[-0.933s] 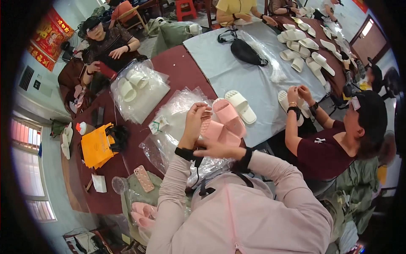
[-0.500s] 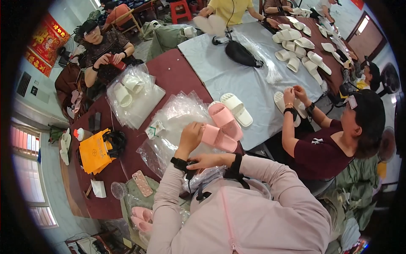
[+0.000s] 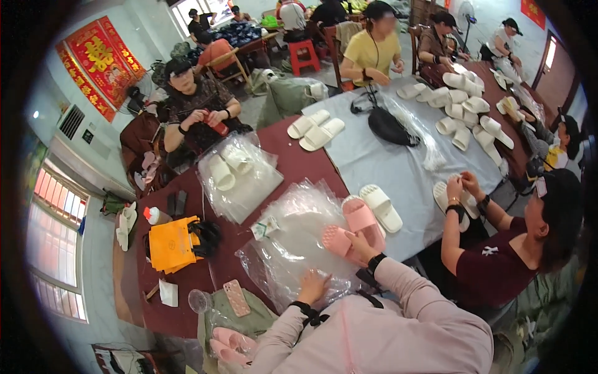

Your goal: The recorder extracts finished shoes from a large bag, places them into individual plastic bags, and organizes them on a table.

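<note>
My right hand (image 3: 360, 240) grips a pair of pink slippers (image 3: 352, 227), held together above the table's near edge. My left hand (image 3: 313, 285) lies flat with fingers spread on a pile of clear plastic bags (image 3: 293, 246) spread over the dark red table (image 3: 293, 165). A pair of white slippers (image 3: 380, 206) lies just to the right of the pink ones, on the grey table top (image 3: 386, 165). Both my forearms are in pink sleeves with black wristbands.
A person in a maroon shirt (image 3: 498, 249) handles a white slipper at my right. Bagged white slippers (image 3: 233, 171), an orange bag (image 3: 171, 243), a phone (image 3: 237, 297) and a black bag (image 3: 389, 128) lie on the tables. More pink slippers (image 3: 227, 346) sit by my left.
My left hand has let go of the pink slippers and dropped onto the plastic bags. My right hand alone now holds the pair. The view has tilted up.
</note>
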